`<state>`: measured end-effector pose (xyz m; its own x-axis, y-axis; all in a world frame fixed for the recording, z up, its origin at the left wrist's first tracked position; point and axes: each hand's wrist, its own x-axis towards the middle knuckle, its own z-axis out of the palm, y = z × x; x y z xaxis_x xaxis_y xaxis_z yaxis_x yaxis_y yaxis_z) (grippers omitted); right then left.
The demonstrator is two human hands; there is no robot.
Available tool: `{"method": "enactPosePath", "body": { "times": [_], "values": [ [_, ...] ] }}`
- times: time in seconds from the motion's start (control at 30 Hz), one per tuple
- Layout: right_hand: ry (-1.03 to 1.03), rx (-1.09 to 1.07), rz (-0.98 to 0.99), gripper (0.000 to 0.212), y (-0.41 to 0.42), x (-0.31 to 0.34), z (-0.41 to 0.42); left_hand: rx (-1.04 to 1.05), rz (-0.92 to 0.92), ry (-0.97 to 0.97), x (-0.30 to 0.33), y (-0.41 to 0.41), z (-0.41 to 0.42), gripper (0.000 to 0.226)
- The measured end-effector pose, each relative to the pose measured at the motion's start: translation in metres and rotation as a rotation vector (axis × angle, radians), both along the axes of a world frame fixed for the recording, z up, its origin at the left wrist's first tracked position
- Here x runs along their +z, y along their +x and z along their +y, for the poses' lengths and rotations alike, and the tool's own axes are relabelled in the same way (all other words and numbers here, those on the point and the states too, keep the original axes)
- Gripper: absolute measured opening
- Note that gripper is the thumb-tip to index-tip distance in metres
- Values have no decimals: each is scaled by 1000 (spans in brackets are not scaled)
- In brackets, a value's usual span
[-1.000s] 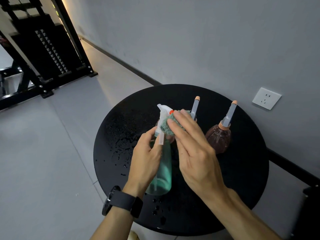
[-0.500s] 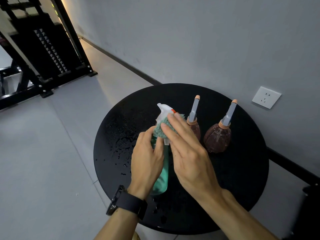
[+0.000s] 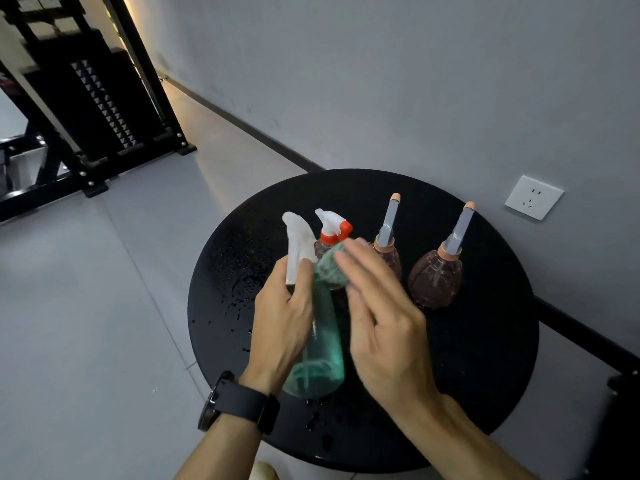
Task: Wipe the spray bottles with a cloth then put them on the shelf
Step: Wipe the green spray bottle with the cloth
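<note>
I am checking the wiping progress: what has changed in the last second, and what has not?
The right hand has rubbed the cloth lower, from the trigger to the neck of the green spray bottle. The left hand keeps its grip on the bottle. The two brown bottles stay on the table.

One head-worn camera looks steeply down, close over a round table [image 3: 485, 341] by the wall [image 3: 415, 81].

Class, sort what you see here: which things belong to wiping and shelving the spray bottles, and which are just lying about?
Belong to the job:
green bottle, held by the left hand
cloth, pressed by the right hand
red-nozzle bottle
two brown bottles

Just there:
table
wall socket
black rack
watch
</note>
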<state>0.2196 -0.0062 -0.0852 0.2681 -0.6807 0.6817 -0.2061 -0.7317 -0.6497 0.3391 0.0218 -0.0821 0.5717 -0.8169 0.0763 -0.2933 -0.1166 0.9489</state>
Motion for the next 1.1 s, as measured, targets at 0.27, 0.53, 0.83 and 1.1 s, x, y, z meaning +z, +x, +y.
{"method": "enactPosePath", "body": {
  "times": [0.27, 0.53, 0.83, 1.1],
  "values": [
    [332, -6, -139, 39, -13, 22, -24, -184, -43, 57, -1, -5, 3, 21],
    [275, 142, -44, 42, -13, 16, -22, -285, -102, 23, -3, -3, 4, 30],
    [383, 1, 31, 44, -18, 7, -34, -216, -19, -42, 1, -1, 5, 13],
    [409, -11, 47, 40, -18, 4, -30, 78, 365, -56, -1, 16, -1, 26]
  ]
}}
